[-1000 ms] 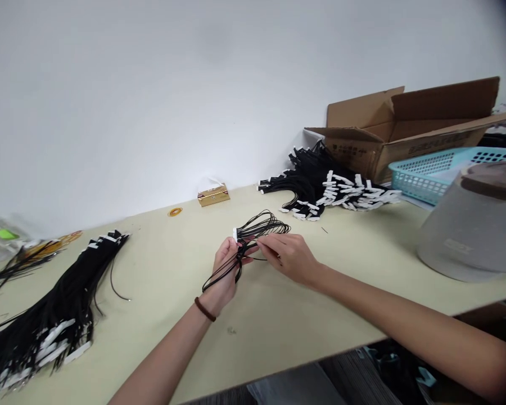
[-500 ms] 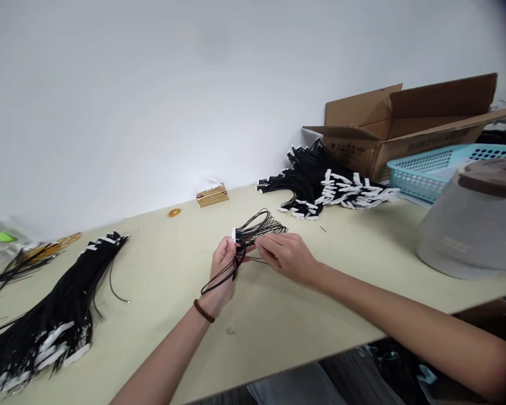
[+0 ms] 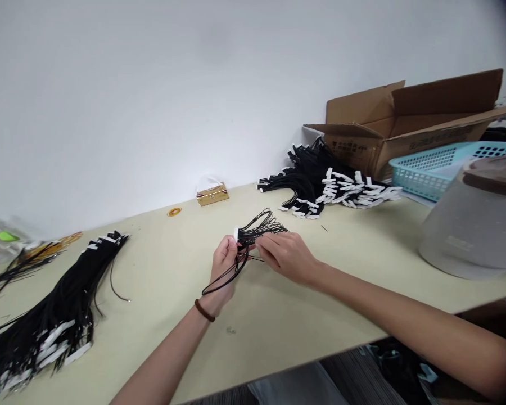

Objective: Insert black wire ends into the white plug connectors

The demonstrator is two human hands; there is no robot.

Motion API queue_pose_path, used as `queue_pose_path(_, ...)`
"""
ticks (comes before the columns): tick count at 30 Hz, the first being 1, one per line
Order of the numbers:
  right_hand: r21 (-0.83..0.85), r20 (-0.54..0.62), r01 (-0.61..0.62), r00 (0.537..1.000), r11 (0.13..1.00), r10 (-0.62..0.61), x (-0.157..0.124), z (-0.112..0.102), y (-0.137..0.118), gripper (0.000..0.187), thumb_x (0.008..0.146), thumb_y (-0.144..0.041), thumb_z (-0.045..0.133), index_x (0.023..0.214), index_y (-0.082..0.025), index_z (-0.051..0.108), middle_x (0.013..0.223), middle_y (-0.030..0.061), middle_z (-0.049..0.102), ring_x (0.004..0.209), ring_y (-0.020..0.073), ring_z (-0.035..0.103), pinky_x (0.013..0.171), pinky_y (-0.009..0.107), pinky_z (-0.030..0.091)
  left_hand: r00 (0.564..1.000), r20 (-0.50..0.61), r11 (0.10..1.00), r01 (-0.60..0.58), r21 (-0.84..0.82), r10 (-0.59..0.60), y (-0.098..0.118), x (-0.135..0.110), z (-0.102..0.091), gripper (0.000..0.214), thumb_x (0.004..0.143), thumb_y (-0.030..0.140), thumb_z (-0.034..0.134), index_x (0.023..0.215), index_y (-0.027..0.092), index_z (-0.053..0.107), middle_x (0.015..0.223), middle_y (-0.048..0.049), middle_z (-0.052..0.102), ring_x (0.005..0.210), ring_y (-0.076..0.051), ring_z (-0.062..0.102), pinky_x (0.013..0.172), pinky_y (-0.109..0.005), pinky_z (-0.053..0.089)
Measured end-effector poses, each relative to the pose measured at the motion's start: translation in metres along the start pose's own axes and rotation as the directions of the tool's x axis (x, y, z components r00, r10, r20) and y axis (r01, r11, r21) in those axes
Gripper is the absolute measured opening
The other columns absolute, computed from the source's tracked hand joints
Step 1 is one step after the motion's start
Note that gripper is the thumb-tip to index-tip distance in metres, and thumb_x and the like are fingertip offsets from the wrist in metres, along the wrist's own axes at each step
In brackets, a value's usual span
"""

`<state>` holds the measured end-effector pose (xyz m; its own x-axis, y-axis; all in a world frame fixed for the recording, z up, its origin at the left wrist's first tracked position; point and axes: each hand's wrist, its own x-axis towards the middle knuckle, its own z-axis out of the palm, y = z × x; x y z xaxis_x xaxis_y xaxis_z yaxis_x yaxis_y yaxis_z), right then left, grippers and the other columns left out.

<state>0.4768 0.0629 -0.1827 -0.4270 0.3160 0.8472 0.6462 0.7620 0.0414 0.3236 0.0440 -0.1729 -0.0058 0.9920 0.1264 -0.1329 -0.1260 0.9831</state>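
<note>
My left hand [image 3: 224, 263] is closed on a black wire harness [image 3: 257, 228] near its white connector [image 3: 236, 234], which points up above the thumb. Loops of the harness's thin wires fan out to the right, and another loop hangs down over the left wrist. My right hand [image 3: 284, 253] pinches the wires just right of the connector, with its fingertips close to the left fingers. The exact wire in that pinch is hidden. Both hands are held above the pale table [image 3: 185, 270].
A bundle of black harnesses [image 3: 67, 298] lies at left, a larger pile [image 3: 312, 174] at back right. Near the wall are a tissue pack [image 3: 213, 194] and yellow rubber bands [image 3: 174, 212]. A cardboard box [image 3: 362, 149], a blue basket [image 3: 417, 177] and a grey translucent container [image 3: 468, 230] stand right.
The hands stay almost in place. The wires by the fingers have shifted slightly, and the hanging loop now sits a little farther right of the left thumb.
</note>
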Motion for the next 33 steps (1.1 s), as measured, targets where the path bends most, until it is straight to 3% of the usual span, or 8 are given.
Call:
queue_pose_path(14, 0.051, 0.019, -0.038, 0.999, 0.998, 0.037, -0.0014, 0.0020, 0.0004, 0.022, 0.088, -0.017, 0.038, 0.071, -0.016, 0.051, 0.059, -0.0024, 0.054, 0.049, 0.0087, 0.039, 0.052, 0.023, 0.021, 0.996, 0.079, 0.999, 0.034, 0.034, -0.036, 0.0006, -0.0010, -0.0015, 0.032, 0.077, 0.049, 0.049, 0.071, 0.018, 0.044, 0.076, -0.0003, 0.055, 0.070, -0.011, 0.053, 0.062, -0.023, 0.042)
queue_pose_path(25, 0.063, -0.004, -0.017, 1.000, 0.998, 0.017, -0.0033, 0.0041, 0.0014, 0.021, 0.089, -0.020, 0.042, 0.072, -0.017, 0.054, 0.059, -0.0027, 0.054, 0.050, 0.0083, 0.041, 0.051, 0.023, 0.022, 0.982, 0.179, 0.997, 0.052, 0.058, -0.061, 0.0004, -0.0035, -0.0024, 0.031, 0.079, 0.047, 0.046, 0.074, 0.017, 0.046, 0.071, 0.0018, 0.047, 0.062, -0.008, 0.042, 0.063, -0.022, 0.045)
queue_pose_path(33, 0.082, 0.000, 0.021, 1.000, 0.996, -0.022, -0.0037, 0.0012, 0.0017, 0.024, 0.090, -0.019, 0.039, 0.069, -0.016, 0.052, 0.057, -0.0024, 0.050, 0.049, 0.0080, 0.039, 0.050, 0.023, 0.021, 0.972, 0.227, 0.996, 0.051, 0.075, -0.067, 0.0016, -0.0031, -0.0032, 0.030, 0.080, 0.047, 0.045, 0.075, 0.018, 0.046, 0.075, 0.0008, 0.048, 0.067, -0.009, 0.043, 0.064, -0.022, 0.045)
